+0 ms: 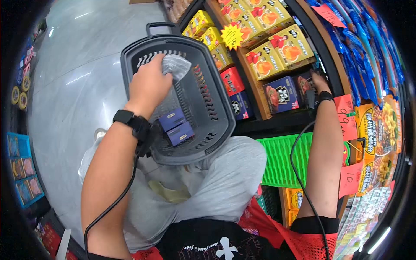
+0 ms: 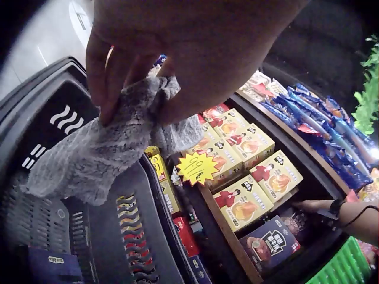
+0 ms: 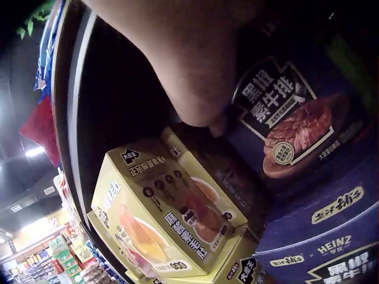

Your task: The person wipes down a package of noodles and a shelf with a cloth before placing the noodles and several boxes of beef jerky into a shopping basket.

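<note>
My left hand (image 1: 151,82) pinches a crumpled grey cloth (image 1: 176,66) over a black shopping basket (image 1: 229,125). In the left wrist view, the cloth (image 2: 100,154) hangs from the fingers. Two small dark blue boxes (image 1: 176,126) lie in the basket. At the shelf, my right hand (image 1: 320,82) grips a dark blue food box (image 1: 305,83) with a steak picture. In the right wrist view, the thumb lies along the side of this box (image 3: 284,112); the other fingers are hidden. A matching box (image 1: 281,94) stands next to it.
Yellow food boxes (image 1: 279,52) are stacked behind the blue ones on the shelf. Blue-wrapped packets (image 1: 364,47) hang on the right, near red price tags (image 1: 344,115). A green plastic rack (image 1: 286,158) sits below. Cables run along both forearms.
</note>
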The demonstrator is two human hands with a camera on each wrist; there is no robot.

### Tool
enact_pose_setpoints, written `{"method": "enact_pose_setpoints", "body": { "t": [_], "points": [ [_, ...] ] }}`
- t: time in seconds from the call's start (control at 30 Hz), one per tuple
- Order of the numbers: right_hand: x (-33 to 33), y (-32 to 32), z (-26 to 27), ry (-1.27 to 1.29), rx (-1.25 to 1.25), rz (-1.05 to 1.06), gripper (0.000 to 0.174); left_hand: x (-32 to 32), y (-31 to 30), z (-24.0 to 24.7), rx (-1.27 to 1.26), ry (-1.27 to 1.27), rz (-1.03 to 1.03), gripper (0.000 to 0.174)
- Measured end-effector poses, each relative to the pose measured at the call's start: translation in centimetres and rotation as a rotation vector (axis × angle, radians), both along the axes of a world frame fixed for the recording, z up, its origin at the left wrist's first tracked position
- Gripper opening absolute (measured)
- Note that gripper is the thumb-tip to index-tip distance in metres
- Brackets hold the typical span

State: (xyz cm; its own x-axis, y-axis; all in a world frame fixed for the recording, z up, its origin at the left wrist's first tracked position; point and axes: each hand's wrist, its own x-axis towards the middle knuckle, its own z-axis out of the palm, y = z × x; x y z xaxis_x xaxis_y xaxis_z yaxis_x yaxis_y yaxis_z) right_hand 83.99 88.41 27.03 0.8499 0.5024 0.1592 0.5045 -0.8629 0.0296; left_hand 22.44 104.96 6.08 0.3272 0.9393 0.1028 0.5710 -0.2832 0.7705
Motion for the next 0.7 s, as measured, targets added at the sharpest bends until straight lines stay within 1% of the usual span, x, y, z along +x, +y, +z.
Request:
{"method": "enact_pose_setpoints", "body": {
  "t": [0.03, 0.07, 0.1, 0.13, 0.17, 0.2, 0.27, 0.37, 0.4, 0.47, 0.53, 0.6, 0.7],
  "points": [
    [0.1, -0.6, 0.9, 0.094, 0.012, 0.041, 0.073, 0.1, 0.0, -0.2, 0.009, -0.009, 0.001, 0.056],
    [0.3, -0.3, 1.6, 0.135, -0.083, -0.003, 0.074, 0.2, 0.2, -0.7, 0.033, -0.018, -0.007, 0.057],
    [-5.8, 0.0, 1.1, -0.006, -0.043, 0.091, 0.075, 0.4, 0.0, -0.2, 0.004, -0.020, -0.002, 0.056],
    [-8.2, 0.4, 1.5, -0.007, -0.028, -0.032, 0.075, 0.4, -0.1, 0.0, -0.002, -0.033, -0.012, 0.056],
    [-5.9, 0.1, 1.1, 0.071, 0.046, -0.022, 0.078, 0.5, -0.3, 0.1, -0.007, -0.041, -0.021, 0.055],
    [-3.4, 0.2, 0.6, 0.073, 0.089, -0.152, 0.076, 0.7, -0.5, 0.3, -0.011, -0.046, -0.031, 0.054],
    [-2.9, 0.4, 1.1, 0.173, 0.105, -0.136, 0.073, 0.5, -0.6, 0.2, -0.021, -0.035, -0.042, 0.053],
    [-5.5, 0.8, 1.5, 0.207, 0.140, -0.119, 0.071, 0.7, -0.3, -0.4, -0.003, -0.058, -0.043, 0.051],
    [-7.0, 0.7, 1.7, 0.135, 0.136, -0.074, 0.072, 0.8, -0.3, -0.2, -0.008, -0.052, -0.039, 0.051],
    [-9.5, 0.9, 1.9, 0.070, 0.135, -0.035, 0.075, 1.0, -0.5, 0.2, -0.022, -0.039, -0.032, 0.051],
    [-11.9, 1.1, 2.3, 0.084, 0.142, -0.046, 0.079, 1.2, -0.6, 0.1, -0.007, -0.054, -0.043, 0.051],
    [-14.8, 1.1, 3.3, 0.117, 0.078, -0.071, 0.082, 1.4, -0.7, -0.1, 0.005, -0.067, -0.058, 0.051],
    [-16.1, 0.4, 3.8, 0.117, -0.003, -0.060, 0.087, 1.5, -0.8, -0.1, 0.014, -0.080, -0.074, 0.052]
  ]
}}
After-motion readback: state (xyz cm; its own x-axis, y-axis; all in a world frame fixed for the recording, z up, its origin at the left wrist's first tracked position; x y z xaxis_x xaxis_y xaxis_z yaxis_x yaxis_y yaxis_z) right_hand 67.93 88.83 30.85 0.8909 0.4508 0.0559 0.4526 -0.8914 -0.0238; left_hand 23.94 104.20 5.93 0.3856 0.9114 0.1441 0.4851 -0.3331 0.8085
